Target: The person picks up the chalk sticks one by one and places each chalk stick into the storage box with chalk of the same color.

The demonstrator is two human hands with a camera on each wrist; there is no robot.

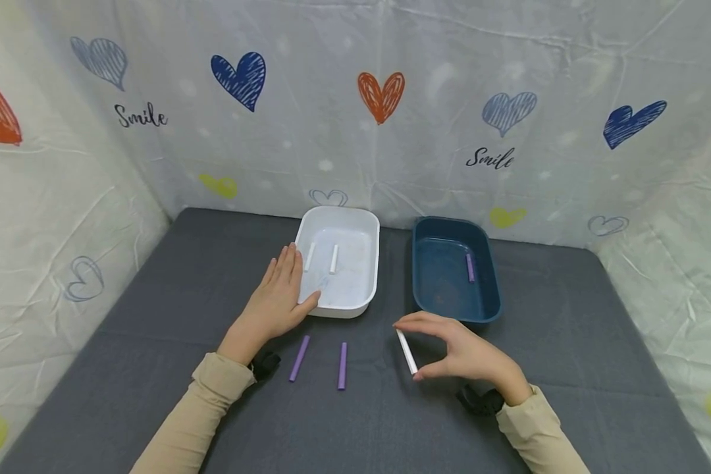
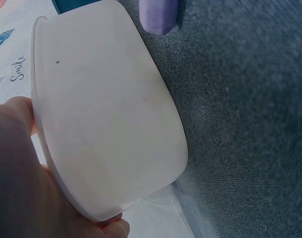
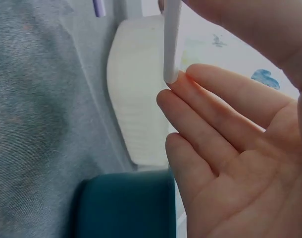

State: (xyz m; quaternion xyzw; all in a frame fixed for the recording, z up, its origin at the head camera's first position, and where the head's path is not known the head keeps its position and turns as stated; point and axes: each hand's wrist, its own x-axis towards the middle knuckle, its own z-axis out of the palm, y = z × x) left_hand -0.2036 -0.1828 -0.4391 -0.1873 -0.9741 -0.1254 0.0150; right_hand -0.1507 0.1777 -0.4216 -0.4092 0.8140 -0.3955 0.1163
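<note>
A white chalk stick [image 1: 407,352] is pinched lengthwise in my right hand [image 1: 459,349], thumb at one end and fingertips at the other, raised over the table in front of the blue tub [image 1: 450,309]. In the right wrist view the white chalk [image 3: 172,44] meets a fingertip, with the other fingers extended. My left hand [image 1: 278,299] rests against the front left corner of the white tub [image 1: 346,309], fingers straight along its side and thumb at the front rim. Inside the white tub lie two white chalk sticks [image 1: 334,259]. One purple chalk stick [image 1: 471,268] lies in the blue tub.
Two purple chalk sticks, a left one [image 1: 299,359] and a right one [image 1: 342,366], lie on the grey tablecloth [image 1: 367,428] between my hands. Behind the tubs hangs a pale curtain [image 1: 314,118] with printed hearts. A gap separates the two tubs.
</note>
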